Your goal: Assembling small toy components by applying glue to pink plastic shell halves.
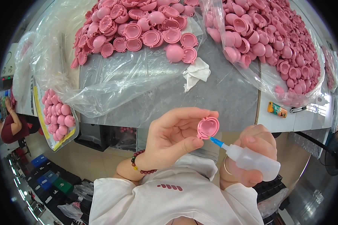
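Observation:
My left hand [172, 137] pinches a small pink plastic cup-shaped shell [208, 127] between thumb and fingers, its hollow side showing. My right hand [257, 146] is wrapped round a translucent white squeeze bottle [251, 161] with a blue needle tip [216, 141]. The tip points up and left, at the lower rim of the shell; whether it touches cannot be made out. Both hands are in front of the table's near edge. Beyond them lies a large heap of similar pink shells [133, 32] on clear plastic sheeting.
A second heap of pink shells [266, 48] fills a clear bag at the right. A crumpled white tissue [196, 74] lies mid-table. Right of it are a lighter [277, 110] and a small metal tool [298, 109]. Closed pink balls [58, 116] sit on a tray at left. Another person [14, 125] is at far left.

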The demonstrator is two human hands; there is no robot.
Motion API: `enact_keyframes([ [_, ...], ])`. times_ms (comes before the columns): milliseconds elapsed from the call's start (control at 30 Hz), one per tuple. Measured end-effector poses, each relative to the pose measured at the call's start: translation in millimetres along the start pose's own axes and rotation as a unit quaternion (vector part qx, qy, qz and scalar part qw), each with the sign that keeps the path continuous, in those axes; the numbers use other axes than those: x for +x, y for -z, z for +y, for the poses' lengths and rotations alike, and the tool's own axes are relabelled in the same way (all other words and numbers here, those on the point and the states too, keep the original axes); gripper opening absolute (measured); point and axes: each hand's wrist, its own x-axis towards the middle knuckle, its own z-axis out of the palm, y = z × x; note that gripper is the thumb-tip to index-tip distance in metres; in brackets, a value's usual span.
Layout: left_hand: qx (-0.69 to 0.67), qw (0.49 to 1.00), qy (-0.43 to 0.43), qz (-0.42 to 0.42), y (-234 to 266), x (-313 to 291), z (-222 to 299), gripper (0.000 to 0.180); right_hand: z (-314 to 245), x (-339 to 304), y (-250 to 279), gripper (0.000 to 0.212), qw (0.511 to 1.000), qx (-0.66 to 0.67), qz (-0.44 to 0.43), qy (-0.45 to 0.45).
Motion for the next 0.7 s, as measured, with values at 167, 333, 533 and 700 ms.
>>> enact_keyframes([
  [167, -0.010, 1.000, 0.004, 0.008, 0.3, -0.8, -0.8, 0.044, 0.6, -0.9, -0.3, 0.059, 1.000, 0.002, -0.008, -0.012],
  [333, -0.011, 1.000, 0.002, 0.005, -0.1, 0.1, 0.3, 0.046, 2.3, -2.8, -0.3, 0.060, 0.999, 0.010, 0.033, -0.011],
  [533, 0.000, 0.999, -0.029, -0.044, 5.5, -0.2, -1.4, 0.042, 0.8, 0.4, -2.1, 0.061, 0.999, -0.036, -0.007, -0.027],
  [700, 0.013, 0.999, -0.026, -0.038, 4.1, -0.4, 0.1, 0.041, 1.8, -0.6, 0.4, 0.061, 0.999, -0.022, 0.041, -0.021],
])
